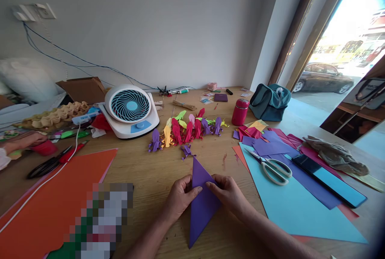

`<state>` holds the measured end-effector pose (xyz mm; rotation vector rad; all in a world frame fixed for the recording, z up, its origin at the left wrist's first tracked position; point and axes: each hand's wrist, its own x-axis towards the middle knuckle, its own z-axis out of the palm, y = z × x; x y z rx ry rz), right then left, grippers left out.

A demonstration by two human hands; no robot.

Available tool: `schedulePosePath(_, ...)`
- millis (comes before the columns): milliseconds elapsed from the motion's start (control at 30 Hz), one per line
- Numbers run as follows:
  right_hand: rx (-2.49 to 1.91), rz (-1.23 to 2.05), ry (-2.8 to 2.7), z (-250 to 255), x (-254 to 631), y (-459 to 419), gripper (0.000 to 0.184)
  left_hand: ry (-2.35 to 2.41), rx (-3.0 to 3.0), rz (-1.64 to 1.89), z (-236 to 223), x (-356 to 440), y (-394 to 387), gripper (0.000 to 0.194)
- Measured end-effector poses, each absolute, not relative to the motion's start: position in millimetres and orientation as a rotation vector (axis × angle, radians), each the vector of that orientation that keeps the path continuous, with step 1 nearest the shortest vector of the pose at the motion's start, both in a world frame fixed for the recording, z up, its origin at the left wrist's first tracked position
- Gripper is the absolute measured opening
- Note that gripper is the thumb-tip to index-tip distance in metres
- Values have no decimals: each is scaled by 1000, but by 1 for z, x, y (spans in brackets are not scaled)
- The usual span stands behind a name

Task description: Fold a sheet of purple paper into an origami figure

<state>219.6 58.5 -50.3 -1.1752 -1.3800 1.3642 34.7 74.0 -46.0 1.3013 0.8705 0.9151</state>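
- Leftmost, another person's hand [27,140] shows, well apart from the figures [189,132].
- Orange sheet [72,182]: left of the figures and nearer; a cable [45,182] crosses it, so a snag could drag it.
- Left hand [180,196]: nearer than the figures, gripping the purple paper [202,204], thumb on its face, fingers curled at its edge.
- Purple paper: just nearer than the figures, between both hands. Uneven thumb pressure could skew a fold or leave a stray crease; pushing forward might knock the closest figure. It looks smooth and crisp, folded into a long shape with straight edges, its upper tip beside that figure, its lower point toward the wearer.
- Right hand [230,194]: nearer than the figures, thumb on the purple paper's face, fingers tucked behind, gripping; how firmly, I cannot tell.
- White scissors [264,164]: right of the figures and nearer, lying on a blue sheet [300,206].
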Motion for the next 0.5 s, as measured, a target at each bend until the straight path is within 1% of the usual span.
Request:
schedulePosePath(67,-1177,1358,-1380,-51,220,59,37,860,1287,909,-46,35,74,33)
schedulePosePath(133,-1165,1361,-1381,-51,220,60,36,859,1256,930,-48,36,74,37)
schedulePosePath(233,-1134,1362,-1384,-51,220,61,34,897,1246,1032,-53,37,75,47)
schedulePosePath(300,-1121,1360,-1381,-50,220,62,34,937,1276,1100,-56,38,75,48)
schedulePosePath(400,-1124,1362,-1357,-49,221,62,37,982,1333,1129,-55,38,74,40)
schedulePosePath(500,-1133,1375,-1328,-49,223,62,38,975,1382,1087,-50,38,72,29)
